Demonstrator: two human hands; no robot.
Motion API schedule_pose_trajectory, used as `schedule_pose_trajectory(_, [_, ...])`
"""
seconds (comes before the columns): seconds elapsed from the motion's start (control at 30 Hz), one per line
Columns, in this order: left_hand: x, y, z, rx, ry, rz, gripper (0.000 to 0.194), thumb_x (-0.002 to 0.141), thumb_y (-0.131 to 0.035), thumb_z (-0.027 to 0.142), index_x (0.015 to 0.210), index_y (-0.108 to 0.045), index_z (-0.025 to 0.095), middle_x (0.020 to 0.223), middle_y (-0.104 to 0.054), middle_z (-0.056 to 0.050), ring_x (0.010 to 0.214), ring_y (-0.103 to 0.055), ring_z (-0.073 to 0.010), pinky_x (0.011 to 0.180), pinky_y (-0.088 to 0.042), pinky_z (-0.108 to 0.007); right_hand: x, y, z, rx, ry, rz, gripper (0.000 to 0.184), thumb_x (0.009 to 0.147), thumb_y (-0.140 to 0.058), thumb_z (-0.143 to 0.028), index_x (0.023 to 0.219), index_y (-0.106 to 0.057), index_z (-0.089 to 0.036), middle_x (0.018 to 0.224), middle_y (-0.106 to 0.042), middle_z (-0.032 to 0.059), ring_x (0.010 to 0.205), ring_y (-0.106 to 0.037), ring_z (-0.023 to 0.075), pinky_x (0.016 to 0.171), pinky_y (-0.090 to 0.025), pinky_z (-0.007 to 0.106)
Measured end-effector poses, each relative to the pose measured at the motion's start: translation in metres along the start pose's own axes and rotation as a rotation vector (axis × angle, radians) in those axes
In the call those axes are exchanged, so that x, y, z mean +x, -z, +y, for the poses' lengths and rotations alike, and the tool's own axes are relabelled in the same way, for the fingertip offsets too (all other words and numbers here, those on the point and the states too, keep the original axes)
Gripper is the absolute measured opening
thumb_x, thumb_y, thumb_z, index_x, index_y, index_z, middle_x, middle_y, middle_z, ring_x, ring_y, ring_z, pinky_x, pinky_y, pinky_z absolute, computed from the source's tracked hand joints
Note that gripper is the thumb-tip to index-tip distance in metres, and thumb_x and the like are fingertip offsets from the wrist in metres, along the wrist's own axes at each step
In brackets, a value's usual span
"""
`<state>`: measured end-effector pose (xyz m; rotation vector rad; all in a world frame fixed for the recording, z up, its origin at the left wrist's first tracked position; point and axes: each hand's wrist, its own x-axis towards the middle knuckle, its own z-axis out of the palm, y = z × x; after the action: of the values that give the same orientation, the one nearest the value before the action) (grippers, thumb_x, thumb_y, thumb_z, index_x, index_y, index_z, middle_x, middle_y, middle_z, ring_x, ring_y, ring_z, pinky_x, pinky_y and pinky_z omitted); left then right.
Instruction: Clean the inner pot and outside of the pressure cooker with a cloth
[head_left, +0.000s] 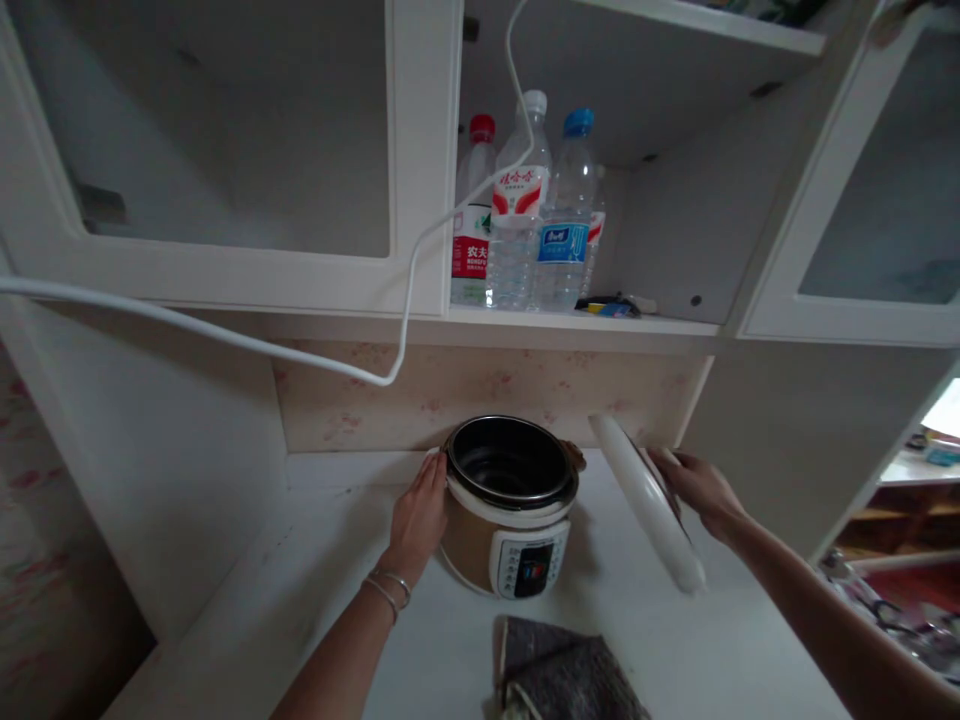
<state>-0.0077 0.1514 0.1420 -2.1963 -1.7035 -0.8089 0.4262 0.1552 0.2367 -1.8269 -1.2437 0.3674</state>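
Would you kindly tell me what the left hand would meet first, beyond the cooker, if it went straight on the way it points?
Past the cooker, which the left hand appears to touch, the floral back panel looks first in line, though depth is hard to judge.

The lid [646,505] looks glossy, the cloth [574,660] rough.

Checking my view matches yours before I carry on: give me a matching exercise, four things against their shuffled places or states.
1. Cooker
2. Cloth
3. Lid
4. Bottles

A. Held in the right hand
B. Standing on the shelf
C. Open-topped, with the left hand at its side
D. Dark gray, lying on the counter

Pairs: 1-C, 2-D, 3-A, 4-B
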Motion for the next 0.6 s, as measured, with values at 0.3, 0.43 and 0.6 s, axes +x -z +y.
schedule_pose_trajectory(0.3, [0.007, 0.009, 0.01, 0.029, 0.065, -0.06, 0.074, 0.075, -0.039, -0.01, 0.149, -0.039, -0.001, 0.155, -0.042, -0.021, 0.145, -0.039, -0.0233, 0.117, -0.038, -0.032, -0.012, -0.042, -0.147, -0.594, 0.65, -0.081, 0.061, 0.093, -0.045, -0.067, 0.117, -0.066, -0.015, 0.116, -0.07, 0.0177, 0.102, -0.067, 0.0325, 0.085, -0.048, 0.039])
schedule_pose_trajectory(0.43, [0.009, 0.015, 0.008, -0.012, 0.071, -0.082, 0.078, 0.075, -0.036, -0.012, 0.151, -0.037, 0.003, 0.155, -0.043, -0.019, 0.144, -0.041, -0.0211, 0.114, -0.042, -0.03, -0.022, -0.089, -0.173, -0.665, 0.789, -0.154, 0.054, 0.098, -0.04, -0.062, 0.119, -0.063, -0.018, 0.115, -0.07, 0.0149, 0.097, -0.068, 0.0283, 0.081, -0.048, 0.035])
schedule_pose_trajectory(0.6, [0.01, 0.014, 0.007, -0.099, 0.159, -0.116, 0.091, 0.073, -0.042, -0.01, 0.159, -0.018, 0.011, 0.156, -0.04, -0.02, 0.137, -0.051, -0.0234, 0.103, -0.052, -0.03, -0.027, -0.132, -0.185, -0.705, 0.923, -0.268, 0.05, 0.098, -0.043, -0.058, 0.124, -0.061, -0.019, 0.118, -0.069, 0.0141, 0.103, -0.067, 0.0277, 0.085, -0.048, 0.034])
